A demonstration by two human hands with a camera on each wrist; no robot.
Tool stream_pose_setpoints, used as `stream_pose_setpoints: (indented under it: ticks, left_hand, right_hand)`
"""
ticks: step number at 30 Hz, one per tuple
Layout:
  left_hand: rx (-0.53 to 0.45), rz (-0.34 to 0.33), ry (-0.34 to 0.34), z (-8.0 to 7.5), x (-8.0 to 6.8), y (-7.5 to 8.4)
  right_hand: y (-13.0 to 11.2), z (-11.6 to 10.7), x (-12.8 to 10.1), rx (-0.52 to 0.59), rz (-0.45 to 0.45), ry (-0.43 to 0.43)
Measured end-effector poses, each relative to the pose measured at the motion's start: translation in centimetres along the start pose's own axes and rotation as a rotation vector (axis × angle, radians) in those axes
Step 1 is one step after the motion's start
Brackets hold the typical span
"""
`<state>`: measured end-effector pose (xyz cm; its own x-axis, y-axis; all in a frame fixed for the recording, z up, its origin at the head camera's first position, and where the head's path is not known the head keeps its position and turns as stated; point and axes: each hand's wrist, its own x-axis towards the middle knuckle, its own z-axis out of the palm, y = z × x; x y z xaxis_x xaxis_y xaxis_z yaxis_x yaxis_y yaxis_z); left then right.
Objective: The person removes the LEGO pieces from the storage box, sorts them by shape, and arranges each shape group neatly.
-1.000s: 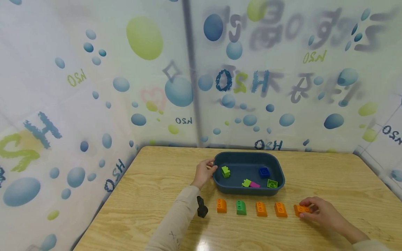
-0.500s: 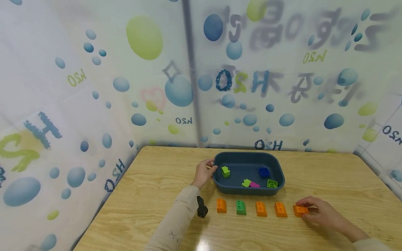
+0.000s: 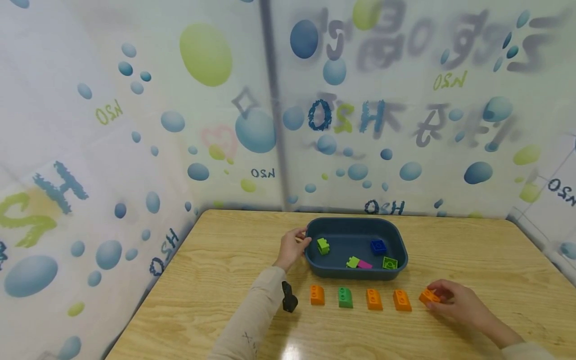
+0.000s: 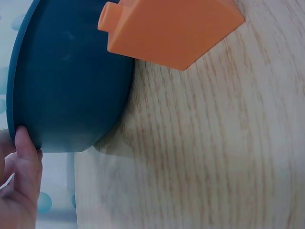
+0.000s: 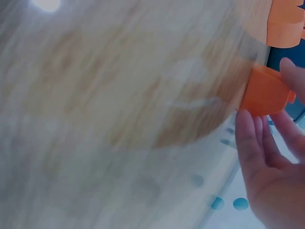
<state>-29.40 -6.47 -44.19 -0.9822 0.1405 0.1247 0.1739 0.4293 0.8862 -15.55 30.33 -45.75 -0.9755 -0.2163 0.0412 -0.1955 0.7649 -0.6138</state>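
My right hand (image 3: 463, 302) pinches an orange sloped toy building brick (image 3: 429, 297) between thumb and fingers, at the right end of a row. In the right wrist view the thumb and fingertips meet the sides of this brick (image 5: 266, 93). My left hand (image 3: 292, 247) grips the left end of a dark blue plastic bin (image 3: 357, 273); the left wrist view has its fingers at the bin's edge. Left of the held brick, in the row, stand orange bricks (image 3: 402, 300) (image 3: 374, 299) (image 3: 317, 295) and a green brick (image 3: 345, 297).
Inside the bin lie a lime brick (image 3: 323, 246), a blue brick (image 3: 378, 247), a lime-and-magenta piece (image 3: 363, 264) and a green brick (image 3: 390, 263). A black object (image 3: 289, 297) sits beside the left sleeve. A patterned curtain hangs behind the wooden table (image 3: 243, 240).
The orange brick in my right hand has turned from level to slanted, and the right fingers have shifted around it. My left hand, the bin and the other bricks stay put.
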Motion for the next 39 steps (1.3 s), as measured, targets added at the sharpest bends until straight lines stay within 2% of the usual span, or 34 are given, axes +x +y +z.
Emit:
stream_pose_setpoints:
  ticks: [4,7,11,13,15,20,22,25,33,39]
  left_hand:
    - [-0.004,0.004,-0.003,0.0,0.0,0.0]
    - [-0.005,0.005,-0.004,0.0,0.0,0.1]
    - [-0.001,0.000,-0.005,0.0,0.0,0.0]
    - [0.002,0.001,-0.005,0.1,0.1,0.0]
    - [0.004,0.001,-0.004,0.1,0.1,0.0]
    - [0.003,0.002,-0.002,0.0,0.0,0.1]
    - [0.001,0.001,-0.002,0.0,0.0,0.1]
    - [-0.002,-0.002,-0.003,0.0,0.0,0.1]
    - [-0.007,0.000,-0.003,0.0,0.0,0.0]
    - [0.005,-0.001,0.000,0.0,0.0,0.0]
  right_hand:
    - [0.7,-0.7,0.2,0.066,-0.062,-0.130]
    - [1.5,-1.3,0.4,0.132,-0.169,-0.229]
    - [2.2,-1.5,0.6,0.194,-0.371,-0.250]
    - [2.4,-1.4,0.6,0.201,-0.419,-0.240]
    - [2.3,-1.3,0.7,0.187,-0.388,-0.233]
    - [1.5,-1.2,0.6,0.092,-0.203,-0.217]
    - [1.4,-1.2,0.6,0.069,-0.168,-0.212]
    - [1.4,-1.2,0.6,0.061,-0.163,-0.202]
    - [1.8,-1.2,0.6,0.068,-0.220,-0.194]
    - [1.6,-1.2,0.5,0.047,-0.182,-0.192]
